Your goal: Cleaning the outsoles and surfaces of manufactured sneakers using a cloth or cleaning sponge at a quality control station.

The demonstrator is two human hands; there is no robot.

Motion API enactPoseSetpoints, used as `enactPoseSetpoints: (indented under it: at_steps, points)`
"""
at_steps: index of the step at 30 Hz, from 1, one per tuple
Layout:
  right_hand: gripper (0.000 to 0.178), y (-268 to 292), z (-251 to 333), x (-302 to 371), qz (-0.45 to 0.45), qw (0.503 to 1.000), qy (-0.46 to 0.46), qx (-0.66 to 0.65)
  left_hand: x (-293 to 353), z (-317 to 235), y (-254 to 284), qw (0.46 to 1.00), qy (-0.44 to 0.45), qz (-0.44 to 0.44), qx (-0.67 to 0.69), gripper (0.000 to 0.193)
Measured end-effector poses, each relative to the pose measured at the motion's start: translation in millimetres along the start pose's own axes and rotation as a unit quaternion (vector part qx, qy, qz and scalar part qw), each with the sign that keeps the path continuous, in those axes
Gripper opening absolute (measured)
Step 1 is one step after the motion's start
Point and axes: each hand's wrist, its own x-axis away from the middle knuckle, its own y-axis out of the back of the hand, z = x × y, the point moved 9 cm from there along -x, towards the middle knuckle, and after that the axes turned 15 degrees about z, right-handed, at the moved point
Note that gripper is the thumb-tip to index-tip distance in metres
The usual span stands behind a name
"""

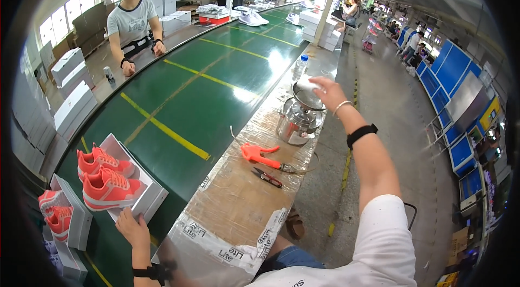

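Observation:
My left hand grips the near edge of an open white shoe box. A pair of coral sneakers with pale soles sits in and over that box. Farther off to the right, my right hand pinches a soft white piece, perhaps cloth or tissue; its kind is unclear. It is above the round dark-rimmed dish on top of a shiny metal pot. The fingers partly cover the white piece.
On the wrapped ledge lie an orange air gun with a hose and black thread snips. A water bottle stands behind the pot. Another box of coral shoes is on the green conveyor. A co-worker stands across it.

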Motion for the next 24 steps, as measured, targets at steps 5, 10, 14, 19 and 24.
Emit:
enactPoseSetpoints:
  at_steps: [5,10,14,19,24]
  points:
    - [0.034,-56,-32,-14,0.105,0.989,-0.039,-0.092,-4,14,20,0.984,-0.026,0.088,0.154,0.031]
    - [0.035,-37,-14,-30,0.207,0.975,-0.084,0.005,-46,1,102,0.995,-0.097,0.001,-0.027,0.035]
    - [0.033,-51,-24,-23,0.099,0.995,-0.01,0.028,-70,14,103,0.958,-0.134,0.037,-0.253,0.038]
    - [0.033,-36,-11,-26,0.218,0.967,-0.129,0.017,-95,53,45,0.916,-0.042,0.191,-0.35,0.019]
    - [0.03,-49,-20,-4,0.089,0.987,-0.062,0.118,-93,40,60,0.884,-0.019,0.291,-0.364,0.018]
